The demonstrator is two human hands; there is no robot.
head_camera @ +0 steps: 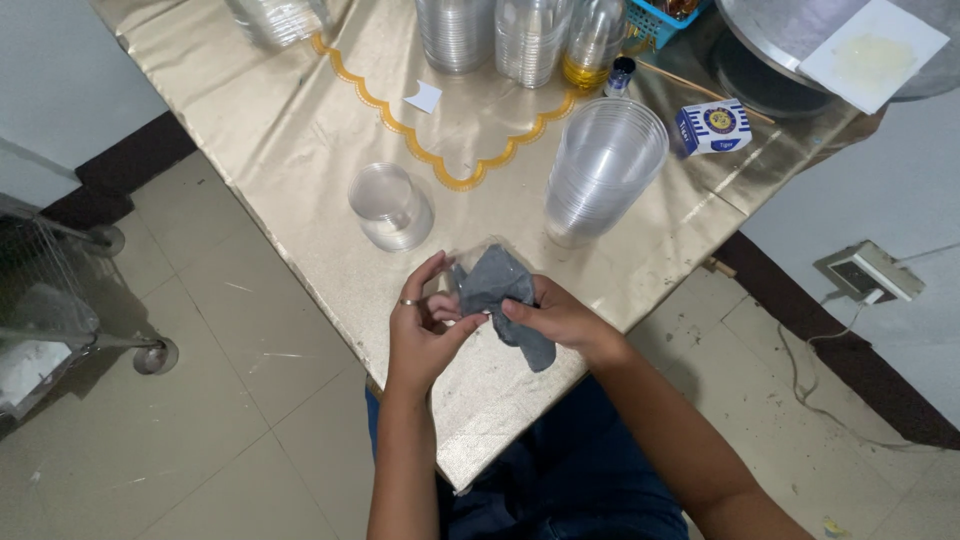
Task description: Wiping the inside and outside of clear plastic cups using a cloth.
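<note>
Both hands, left hand point(420, 335) and right hand point(555, 318), pinch a grey cloth point(500, 290) over the gold-covered bench point(300, 130); tiled floor point(200, 400) below.

Bare tablecloth point(300, 160) left; cup stacks point(600, 170) crowd ahead.

grey cloth point(505, 300), gold tablecloth point(300, 130) with orange scalloped trim, clear cups point(600, 165), blue-white box point(713, 127)

Your hands work a soft, matt grey cloth point(505, 300) against a thin, clear plastic cup point(470, 275). Under them lies a glossy gold table cover point(300, 140), smooth and shiny. Beside you, the tall stack of clear plastic cups point(603, 170) looks glassy and slick.
</note>
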